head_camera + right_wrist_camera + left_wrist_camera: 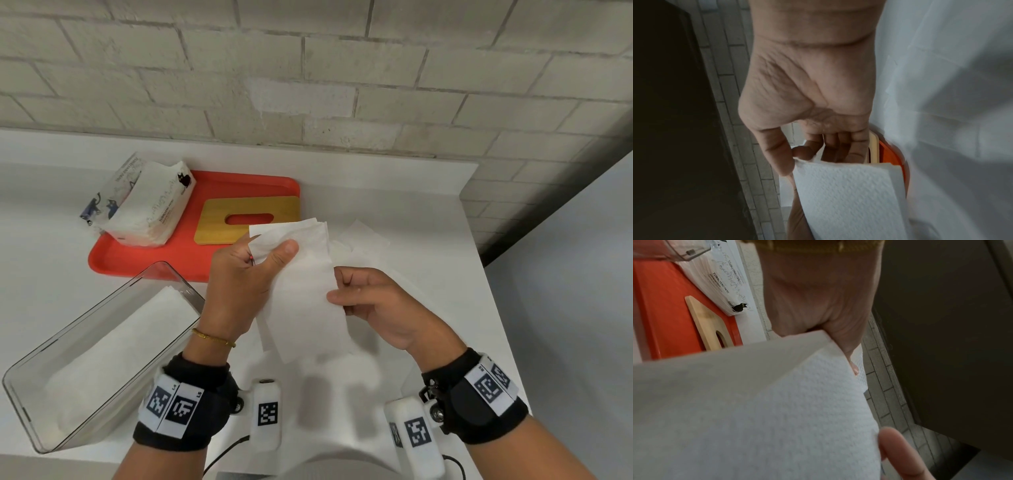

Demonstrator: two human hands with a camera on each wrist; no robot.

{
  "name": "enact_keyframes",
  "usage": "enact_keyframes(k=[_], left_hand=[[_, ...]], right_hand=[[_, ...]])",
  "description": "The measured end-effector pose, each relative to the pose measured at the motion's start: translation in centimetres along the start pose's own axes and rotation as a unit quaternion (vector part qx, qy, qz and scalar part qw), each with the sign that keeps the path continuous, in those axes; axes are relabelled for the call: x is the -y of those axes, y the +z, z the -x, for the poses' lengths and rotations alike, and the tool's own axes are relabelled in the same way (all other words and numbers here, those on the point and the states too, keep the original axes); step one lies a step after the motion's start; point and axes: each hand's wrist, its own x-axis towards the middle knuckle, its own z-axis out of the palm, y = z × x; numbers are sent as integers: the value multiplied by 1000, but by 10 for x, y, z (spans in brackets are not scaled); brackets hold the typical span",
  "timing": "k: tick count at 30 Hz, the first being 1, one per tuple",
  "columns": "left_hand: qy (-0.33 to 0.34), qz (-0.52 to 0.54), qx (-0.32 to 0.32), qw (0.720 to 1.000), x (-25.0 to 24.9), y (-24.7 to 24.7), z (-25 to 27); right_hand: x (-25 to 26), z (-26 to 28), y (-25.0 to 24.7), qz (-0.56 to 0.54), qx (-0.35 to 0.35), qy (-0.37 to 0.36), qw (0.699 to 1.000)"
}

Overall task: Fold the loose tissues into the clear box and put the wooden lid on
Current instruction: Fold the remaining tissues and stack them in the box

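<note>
Both hands hold a white tissue point(301, 294) up above the counter. My left hand point(246, 274) pinches its upper left corner between thumb and fingers; the same tissue point(756, 410) fills the left wrist view. My right hand point(370, 301) pinches its right edge, thumb on top, and the tissue point(849, 194) shows there too. The clear box point(30, 373) stands at the lower left with folded tissues point(113, 346) inside. The wooden lid point(246, 221), with an oval slot, lies flat on the red tray point(113, 260).
An opened tissue pack point(144, 202) with cat prints sits on the tray's left part. More loose tissues point(363, 236) lie on the white counter behind my right hand. A brick wall runs along the back; the counter ends at the right.
</note>
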Motion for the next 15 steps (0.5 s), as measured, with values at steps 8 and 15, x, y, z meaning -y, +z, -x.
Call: enact_keyframes(k=[8, 15], left_hand=[[-7, 0, -11, 1000, 2, -4, -3], [-19, 5, -19, 1000, 2, -4, -4]], right_hand=[[1, 2, 1, -22, -5, -29, 999], [-1, -5, 1, 22, -62, -39, 997]])
